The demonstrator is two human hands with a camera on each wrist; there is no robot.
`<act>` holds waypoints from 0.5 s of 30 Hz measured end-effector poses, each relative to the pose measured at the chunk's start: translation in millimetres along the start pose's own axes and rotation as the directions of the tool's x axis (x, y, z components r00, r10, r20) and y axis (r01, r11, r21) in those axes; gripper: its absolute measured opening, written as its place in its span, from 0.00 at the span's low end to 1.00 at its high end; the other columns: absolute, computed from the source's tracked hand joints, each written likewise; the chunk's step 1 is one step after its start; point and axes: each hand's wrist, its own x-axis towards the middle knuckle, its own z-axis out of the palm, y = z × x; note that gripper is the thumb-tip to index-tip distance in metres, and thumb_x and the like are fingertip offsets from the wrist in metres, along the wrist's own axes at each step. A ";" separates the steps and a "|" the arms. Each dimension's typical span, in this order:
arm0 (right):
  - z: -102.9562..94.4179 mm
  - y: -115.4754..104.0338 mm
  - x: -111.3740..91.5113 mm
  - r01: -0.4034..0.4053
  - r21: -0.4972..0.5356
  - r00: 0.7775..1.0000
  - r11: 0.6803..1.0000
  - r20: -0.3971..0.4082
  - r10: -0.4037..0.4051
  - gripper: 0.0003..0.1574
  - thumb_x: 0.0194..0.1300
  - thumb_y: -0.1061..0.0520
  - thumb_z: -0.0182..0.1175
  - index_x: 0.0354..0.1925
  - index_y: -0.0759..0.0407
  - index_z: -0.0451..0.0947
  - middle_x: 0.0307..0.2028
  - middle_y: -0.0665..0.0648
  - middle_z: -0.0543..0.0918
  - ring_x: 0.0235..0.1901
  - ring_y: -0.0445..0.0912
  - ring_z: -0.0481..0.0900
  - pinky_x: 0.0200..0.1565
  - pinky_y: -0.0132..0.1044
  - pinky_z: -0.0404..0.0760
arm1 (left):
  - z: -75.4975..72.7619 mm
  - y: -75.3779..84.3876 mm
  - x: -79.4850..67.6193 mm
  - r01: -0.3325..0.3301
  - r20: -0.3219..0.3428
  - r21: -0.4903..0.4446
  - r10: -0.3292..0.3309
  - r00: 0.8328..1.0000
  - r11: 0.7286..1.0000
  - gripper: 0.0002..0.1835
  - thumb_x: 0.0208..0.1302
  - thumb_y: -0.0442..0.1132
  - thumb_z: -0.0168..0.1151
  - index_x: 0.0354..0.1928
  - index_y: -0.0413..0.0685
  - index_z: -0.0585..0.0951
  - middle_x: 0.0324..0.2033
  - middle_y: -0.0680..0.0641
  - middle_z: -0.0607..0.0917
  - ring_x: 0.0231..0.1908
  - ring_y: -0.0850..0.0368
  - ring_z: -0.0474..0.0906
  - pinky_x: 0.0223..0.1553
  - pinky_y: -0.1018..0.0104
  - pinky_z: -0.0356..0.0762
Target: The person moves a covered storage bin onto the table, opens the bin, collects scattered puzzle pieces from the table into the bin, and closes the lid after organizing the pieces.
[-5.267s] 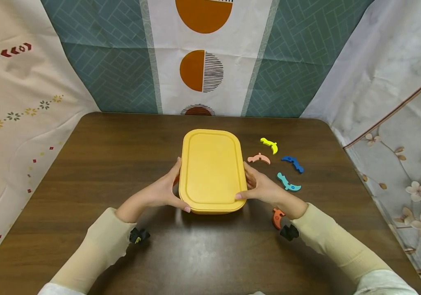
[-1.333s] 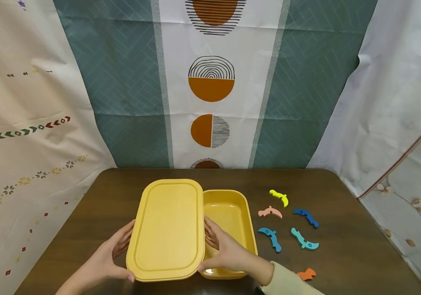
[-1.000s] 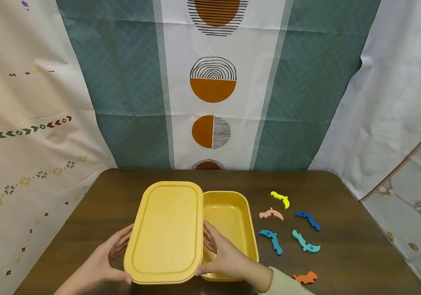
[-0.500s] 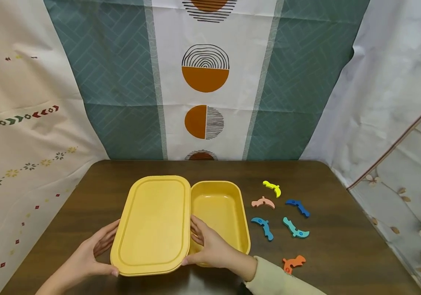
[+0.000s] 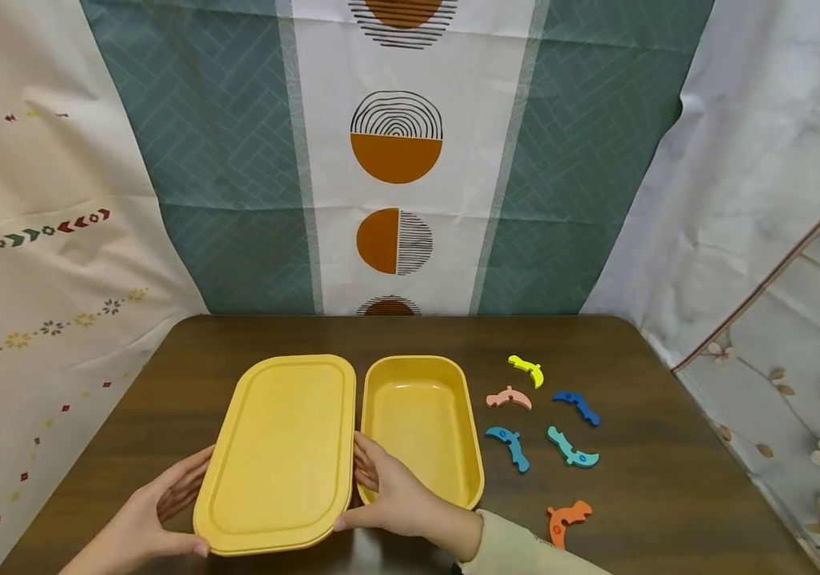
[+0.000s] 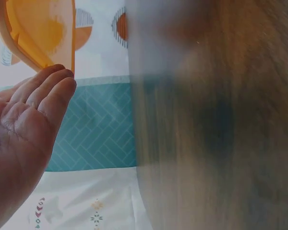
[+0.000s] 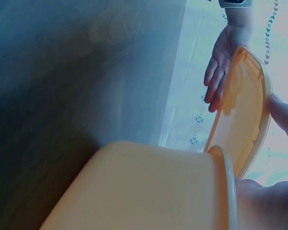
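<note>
The yellow rectangular lid (image 5: 280,455) is off its box and held up to the box's left, with its top facing the head camera. My left hand (image 5: 138,517) grips its left edge, thumb at the front corner. On the opposite edge, my right hand (image 5: 402,497) holds it near the front right corner. Beside that hand stands the yellow box (image 5: 424,427), uncovered, with nothing seen inside. The right wrist view shows the hollow underside of the lid (image 7: 242,103) and the outer wall of the box (image 7: 149,187).
Right of the box lie small flat curved pieces: yellow (image 5: 527,370), pink (image 5: 509,398), dark blue (image 5: 578,406), blue (image 5: 509,447), teal (image 5: 572,449) and orange (image 5: 566,519). The brown table (image 5: 524,331) meets patterned cloth (image 5: 244,255) behind.
Earlier the lid sat on the box; both hands have lifted it off and carried it left. Over the last second it has shifted further left, clear of the box's rim. The head view has tilted up.
</note>
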 end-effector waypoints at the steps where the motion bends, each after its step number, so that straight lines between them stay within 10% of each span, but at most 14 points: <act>1: 0.5 0.9 0.5 0.003 -0.004 1.000 1.000 0.005 -0.003 0.65 0.53 0.61 0.71 0.74 0.64 0.39 0.72 0.62 0.53 0.71 0.51 0.55 0.64 0.35 0.66 | -1.1 -1.8 -0.8 -0.002 0.012 -0.017 0.002 1.000 1.000 0.52 0.43 0.15 0.67 0.71 0.31 0.51 0.68 0.65 0.63 0.63 0.76 0.63 0.55 0.85 0.65; 15: 10.1 2.1 1.5 0.081 -0.046 0.994 0.996 0.082 -0.077 0.68 0.55 0.59 0.70 0.74 0.64 0.32 0.74 0.60 0.45 0.72 0.50 0.49 0.63 0.34 0.65 | -7.8 -7.0 -12.7 -0.039 0.038 -0.004 0.039 0.999 0.999 0.52 0.43 0.14 0.66 0.71 0.27 0.49 0.69 0.63 0.61 0.64 0.75 0.62 0.55 0.85 0.64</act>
